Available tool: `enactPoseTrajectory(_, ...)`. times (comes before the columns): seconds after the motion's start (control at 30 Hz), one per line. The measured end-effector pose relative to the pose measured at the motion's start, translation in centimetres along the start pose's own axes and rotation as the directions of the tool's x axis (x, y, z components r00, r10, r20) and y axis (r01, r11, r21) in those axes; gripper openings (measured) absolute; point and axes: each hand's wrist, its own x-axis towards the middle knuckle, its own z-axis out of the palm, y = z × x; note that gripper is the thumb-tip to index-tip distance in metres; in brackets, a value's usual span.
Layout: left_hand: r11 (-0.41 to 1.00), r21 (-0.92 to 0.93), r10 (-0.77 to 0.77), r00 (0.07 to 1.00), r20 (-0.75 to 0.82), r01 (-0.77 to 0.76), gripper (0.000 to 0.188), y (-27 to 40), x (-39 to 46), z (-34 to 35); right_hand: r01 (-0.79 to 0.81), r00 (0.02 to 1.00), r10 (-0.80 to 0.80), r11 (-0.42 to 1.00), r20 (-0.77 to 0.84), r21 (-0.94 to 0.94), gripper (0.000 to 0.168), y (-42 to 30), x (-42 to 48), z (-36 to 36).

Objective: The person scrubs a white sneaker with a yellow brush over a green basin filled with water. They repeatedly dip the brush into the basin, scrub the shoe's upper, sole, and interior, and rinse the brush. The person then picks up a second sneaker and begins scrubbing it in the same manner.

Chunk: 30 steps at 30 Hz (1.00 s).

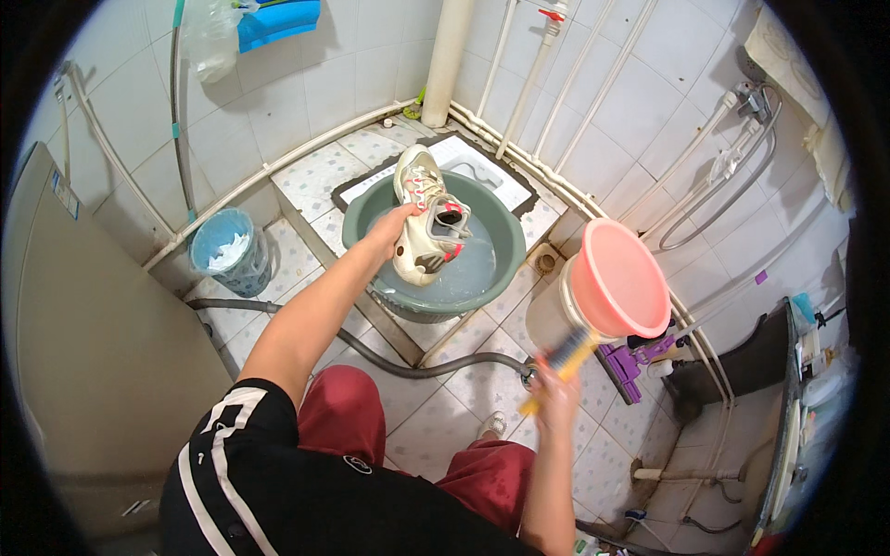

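My left hand (396,228) grips a white and beige sneaker (417,240) by its side, with its opening up. The shoe has pinkish-red trim and hangs over a green plastic basin (514,257) that holds cloudy water. My right hand (556,393) is closed around the yellow handle of a scrubbing brush (571,353), off to the right of the basin and in front of a pink basin. The brush is blurred, with its dark bristles facing up and to the left.
A pink basin (626,278) leans on a whitish bucket (549,313). A blue lined waste bin (254,274) stands left. A grey hose (431,367) crosses the tiled floor before a raised tiled ledge (313,233). A purple floor squeegee (626,368) lies right; a large grey-beige appliance or cabinet (104,333) stands left.
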Motion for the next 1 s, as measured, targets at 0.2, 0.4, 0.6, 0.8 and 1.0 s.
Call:
enactPoseTrajectory(0.2, 0.998, 0.002, 0.067, 0.987, -0.146, -0.068, 0.047, -1.3, -3.2, 0.9, 0.139, 0.944, -0.095, 0.983, 0.317, -0.119, 0.047, 2.7, 6.2, 13.9)
enactPoseTrajectory(0.4, 0.901, 0.433, 0.140, 0.941, -0.309, 0.008, 0.052, -0.4, -6.9, 2.7, -0.076, 0.943, 0.008, 0.979, 0.333, 0.191, 0.044, 5.3, 7.7, 15.9)
enactPoseTrajectory(0.6, 0.876, 0.466, 0.250, 0.943, -0.221, -0.123, 0.056, -2.8, -5.0, -0.6, -0.288, 0.928, 0.105, 0.811, 0.357, 0.510, 0.010, 9.3, 8.9, 16.4)
enactPoseTrajectory(0.8, 0.995, 0.091, -0.050, 0.994, 0.102, 0.040, 0.051, -1.4, -7.1, 1.3, -0.314, 0.927, 0.115, 0.755, 0.356, 0.575, 0.010, 12.0, 9.5, 15.6)
enactPoseTrajectory(1.0, 0.997, 0.058, 0.051, 0.997, 0.053, -0.054, 0.060, -1.9, -7.9, 1.8, -0.472, 0.848, 0.174, 0.678, 0.500, 0.563, 0.008, 11.4, 10.0, 14.9)
